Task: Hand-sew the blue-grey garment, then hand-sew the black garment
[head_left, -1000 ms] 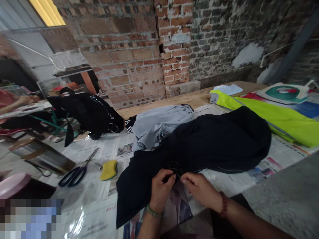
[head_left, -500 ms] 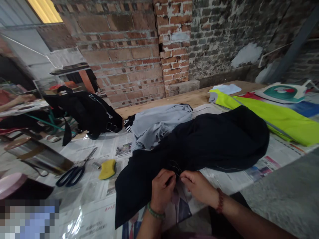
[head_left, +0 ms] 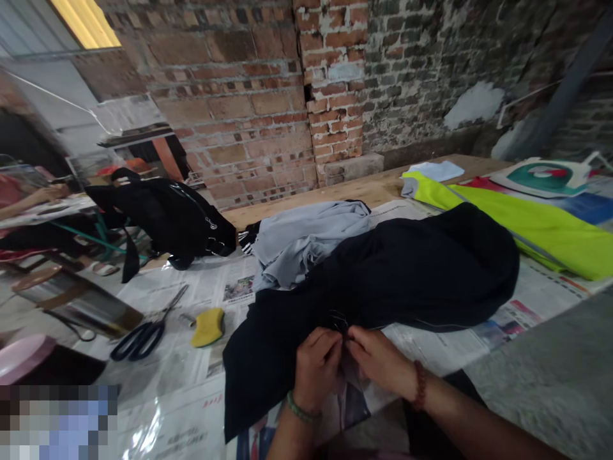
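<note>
While both hands meet at the near edge of the long dark navy cloth garment (head_left: 421, 268), the left hand (head_left: 317, 367) lies more upon it, and its bent fingers seem to pinch this edge. The right hand (head_left: 380, 361) comes from the near right with curled fingers, almost touching the left one; its fingertips are hidden, so I cannot tell whether they grip the cloth, a thread or nothing. Just beyond the fingers, a thin pale thread (head_left: 339, 317) makes loops on the dark fabric. The garment lies directly on the far side of the hands, and its long axis runs slantwise from near left to far right: the narrower flat part is to the left, the wide, bulky part to the right. Under it, printed newspaper sheets (head_left: 167, 390), shiny in places, cover the table. To the left of the garment are a yellow sponge with green underside (head_left: 208, 328) and scissors with dark blue handles (head_left: 141, 340). Behind it and touching it is a crumpled light grey cloth (head_left: 306, 233); at far right rests a fluorescent yellow cloth (head_left: 550, 236), with a white and green iron (head_left: 548, 177) beyond. A rough brick wall (head_left: 239, 96) closes the room behind.
</note>
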`<state>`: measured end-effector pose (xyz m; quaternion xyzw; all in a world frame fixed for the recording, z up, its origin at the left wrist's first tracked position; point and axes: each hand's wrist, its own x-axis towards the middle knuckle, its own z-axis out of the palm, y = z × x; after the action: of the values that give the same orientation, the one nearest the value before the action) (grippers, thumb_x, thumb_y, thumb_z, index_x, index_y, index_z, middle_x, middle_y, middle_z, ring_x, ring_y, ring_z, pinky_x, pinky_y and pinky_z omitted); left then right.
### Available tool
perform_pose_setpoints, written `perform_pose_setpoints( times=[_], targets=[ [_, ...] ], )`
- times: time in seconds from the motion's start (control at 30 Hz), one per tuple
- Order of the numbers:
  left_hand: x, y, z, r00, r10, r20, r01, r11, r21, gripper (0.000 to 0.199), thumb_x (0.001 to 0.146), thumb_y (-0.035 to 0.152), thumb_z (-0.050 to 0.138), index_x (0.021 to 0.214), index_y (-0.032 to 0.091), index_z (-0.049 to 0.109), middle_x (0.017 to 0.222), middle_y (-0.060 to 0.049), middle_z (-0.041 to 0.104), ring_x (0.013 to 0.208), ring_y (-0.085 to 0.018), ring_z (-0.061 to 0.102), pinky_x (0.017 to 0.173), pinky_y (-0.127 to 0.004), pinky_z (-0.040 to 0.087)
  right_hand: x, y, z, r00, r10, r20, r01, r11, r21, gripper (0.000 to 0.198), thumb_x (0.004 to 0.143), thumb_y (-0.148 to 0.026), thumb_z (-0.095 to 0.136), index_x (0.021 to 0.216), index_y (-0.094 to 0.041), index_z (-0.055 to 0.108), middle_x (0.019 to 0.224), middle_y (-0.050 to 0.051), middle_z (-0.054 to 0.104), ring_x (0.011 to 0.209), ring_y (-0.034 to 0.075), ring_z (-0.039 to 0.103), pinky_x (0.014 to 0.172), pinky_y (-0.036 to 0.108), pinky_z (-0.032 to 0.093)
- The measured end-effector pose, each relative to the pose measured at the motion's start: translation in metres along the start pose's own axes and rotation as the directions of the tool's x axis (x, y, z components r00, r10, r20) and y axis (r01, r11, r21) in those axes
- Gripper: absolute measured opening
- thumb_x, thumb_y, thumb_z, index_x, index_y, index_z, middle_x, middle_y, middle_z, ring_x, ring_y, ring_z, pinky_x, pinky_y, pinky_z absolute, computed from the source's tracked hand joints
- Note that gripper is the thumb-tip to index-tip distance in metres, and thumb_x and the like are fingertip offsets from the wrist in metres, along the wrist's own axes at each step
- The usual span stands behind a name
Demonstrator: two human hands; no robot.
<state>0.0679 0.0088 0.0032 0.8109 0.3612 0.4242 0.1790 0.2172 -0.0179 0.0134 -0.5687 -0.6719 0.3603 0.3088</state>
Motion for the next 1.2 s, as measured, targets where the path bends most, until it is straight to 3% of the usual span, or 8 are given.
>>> perform_pose_setpoints(
  times=[0.13,0.23,0.37,0.53,0.6,0.8,1.03,1.2],
  targets=[
    [-0.001,-0.002,0.0,0.999,0.028,-0.047,-0.025,0.997,0.073,0.014,0.078,0.01,0.051,0.081,0.018,0.063,0.076,-0.004,0.062,0.069,-0.013,0.059,0.062,-0.025,0.049,0.001,-0.002,-0.029,0.978,-0.121,-0.17,0.092,0.982,-0.167,0.019,0.082,-0.027,0.043,0.071,-0.018,0.055,0.065,0.001,0.057,0.059,0.013,0.053,0.058,0.024,0.037],
    [-0.002,-0.004,0.001,0.995,0.064,-0.08,-0.054,0.992,0.117,0.015,0.078,0.011,0.051,0.081,0.018,0.063,0.076,-0.005,0.062,0.069,-0.013,0.059,0.063,-0.025,0.049,0.015,-0.005,-0.043,0.922,-0.203,-0.331,0.179,0.979,-0.102,0.019,0.083,-0.019,0.037,0.095,-0.019,0.053,0.088,0.004,0.059,0.058,0.01,0.052,0.061,0.024,0.041],
    [-0.002,-0.005,0.001,0.99,0.078,-0.12,-0.06,0.987,0.147,0.015,0.078,0.011,0.051,0.081,0.019,0.064,0.076,-0.004,0.062,0.067,-0.013,0.059,0.06,-0.024,0.049,0.04,-0.007,-0.035,0.949,-0.225,-0.221,0.245,0.967,0.071,0.033,0.078,-0.01,0.038,0.107,-0.022,0.05,0.101,0.003,0.056,0.054,0.006,0.051,0.056,0.022,0.044],
    [-0.002,-0.003,-0.001,0.989,0.041,-0.139,-0.018,0.987,0.16,0.015,0.077,0.012,0.052,0.08,0.019,0.064,0.076,-0.004,0.063,0.069,-0.014,0.06,0.062,-0.024,0.05,0.045,0.001,-0.028,0.9,-0.293,-0.322,0.261,0.955,-0.138,0.037,0.072,-0.004,0.043,0.099,-0.022,0.06,0.108,0.006,0.052,0.101,0.018,0.048,0.089,0.035,0.037],
    [-0.001,-0.002,-0.001,0.991,0.027,-0.129,-0.008,0.989,0.147,0.015,0.077,0.012,0.052,0.08,0.019,0.064,0.075,-0.004,0.063,0.069,-0.014,0.06,0.062,-0.024,0.05,0.041,0.004,-0.031,0.914,-0.284,-0.29,0.245,0.955,-0.165,0.036,0.071,-0.005,0.046,0.097,-0.023,0.062,0.111,0.006,0.051,0.106,0.02,0.044,0.094,0.04,0.032],
    [-0.001,-0.003,-0.001,0.992,0.02,-0.126,-0.006,0.994,0.113,0.015,0.076,0.011,0.053,0.082,0.02,0.064,0.076,-0.003,0.062,0.069,-0.013,0.06,0.063,-0.024,0.05,0.036,0.002,-0.033,0.96,-0.281,0.004,0.279,0.953,0.116,0.019,0.067,-0.016,0.061,0.082,-0.025,0.068,0.103,0.002,0.059,0.099,0.018,0.05,0.09,0.034,0.036],
    [0.001,0.0,-0.002,0.994,-0.062,-0.085,0.061,0.998,-0.015,0.014,0.077,0.012,0.051,0.08,0.018,0.063,0.077,-0.004,0.06,0.068,-0.013,0.058,0.061,-0.023,0.048,0.042,-0.001,-0.02,0.983,-0.178,-0.041,0.182,0.933,0.312,0.009,0.071,-0.021,0.059,0.066,-0.018,0.066,0.089,0.003,0.063,0.087,0.015,0.055,0.084,0.03,0.037],
    [0.002,-0.002,-0.001,0.988,-0.154,-0.03,0.15,0.983,-0.105,0.012,0.076,0.011,0.051,0.077,0.018,0.061,0.073,-0.002,0.06,0.064,-0.013,0.057,0.058,-0.023,0.048,0.046,-0.002,-0.01,0.996,0.061,-0.059,-0.016,0.812,0.584,0.015,0.068,-0.03,0.059,0.067,-0.015,0.061,0.069,0.0,0.06,0.068,0.012,0.054,0.068,0.026,0.039]
  ],
)
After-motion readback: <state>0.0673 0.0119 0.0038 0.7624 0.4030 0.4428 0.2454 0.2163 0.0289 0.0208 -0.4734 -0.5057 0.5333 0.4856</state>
